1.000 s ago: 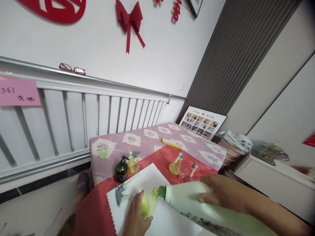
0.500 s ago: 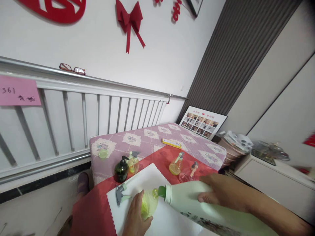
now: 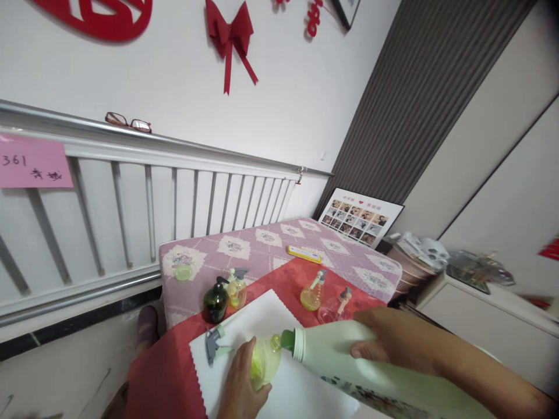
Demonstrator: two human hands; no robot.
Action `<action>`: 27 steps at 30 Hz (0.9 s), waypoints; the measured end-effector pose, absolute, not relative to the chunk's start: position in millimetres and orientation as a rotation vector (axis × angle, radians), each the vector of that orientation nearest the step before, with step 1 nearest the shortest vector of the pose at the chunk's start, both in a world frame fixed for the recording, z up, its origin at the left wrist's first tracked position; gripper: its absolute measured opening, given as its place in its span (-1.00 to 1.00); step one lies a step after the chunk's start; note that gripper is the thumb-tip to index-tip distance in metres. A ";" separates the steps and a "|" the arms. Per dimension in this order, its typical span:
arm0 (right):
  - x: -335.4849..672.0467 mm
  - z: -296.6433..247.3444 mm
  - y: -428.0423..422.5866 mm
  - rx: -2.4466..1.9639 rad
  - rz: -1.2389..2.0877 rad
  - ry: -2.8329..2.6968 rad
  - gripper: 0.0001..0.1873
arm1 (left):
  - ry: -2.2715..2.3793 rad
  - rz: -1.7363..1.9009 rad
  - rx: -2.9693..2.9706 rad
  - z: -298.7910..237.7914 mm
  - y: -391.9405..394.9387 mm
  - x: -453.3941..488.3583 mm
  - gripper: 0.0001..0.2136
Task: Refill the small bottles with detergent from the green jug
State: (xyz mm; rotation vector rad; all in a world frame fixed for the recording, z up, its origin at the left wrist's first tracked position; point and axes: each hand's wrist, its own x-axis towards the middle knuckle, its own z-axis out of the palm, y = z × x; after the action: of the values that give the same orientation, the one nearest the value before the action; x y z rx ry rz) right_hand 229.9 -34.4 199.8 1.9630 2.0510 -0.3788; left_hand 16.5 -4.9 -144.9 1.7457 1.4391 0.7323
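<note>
My right hand (image 3: 395,340) grips a large white jug (image 3: 345,364) tipped on its side, its green spout against the mouth of a small yellow-green bottle (image 3: 264,361). My left hand (image 3: 240,387) is wrapped round that small bottle, which stands on a white cloth (image 3: 257,323). A grey spray head (image 3: 213,344) lies loose on the cloth to the left of my left hand.
A dark green spray bottle (image 3: 215,301), a yellow one (image 3: 237,289), an orange one (image 3: 312,293) and a clear pink one (image 3: 336,307) stand on the red cloth (image 3: 166,372). A green cap (image 3: 183,272) and a yellow bar (image 3: 304,254) lie on the pink tablecloth. A white radiator (image 3: 131,203) runs behind.
</note>
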 end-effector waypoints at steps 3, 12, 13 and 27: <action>230.0 200.8 -34.0 1.942 -0.360 2.067 -0.66 | 1.436 0.746 1.753 -142.7 -5.7 16.2 -0.13; 228.4 201.5 -33.1 1.934 -0.342 2.081 -0.66 | 1.425 0.752 1.743 -144.1 -6.1 16.2 -0.13; 228.2 201.7 -33.3 1.936 -0.340 2.079 -0.66 | 1.427 0.752 1.741 -144.4 -5.9 16.1 -0.13; 228.7 200.8 -33.7 1.939 -0.347 2.064 -0.65 | 1.413 0.767 1.734 -144.4 -5.1 16.8 -0.13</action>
State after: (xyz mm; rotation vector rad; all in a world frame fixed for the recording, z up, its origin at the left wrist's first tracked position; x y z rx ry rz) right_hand 228.7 -33.7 200.8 1.9389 2.0636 -0.3465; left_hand 16.8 -5.1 -144.4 1.7344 1.4128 0.7674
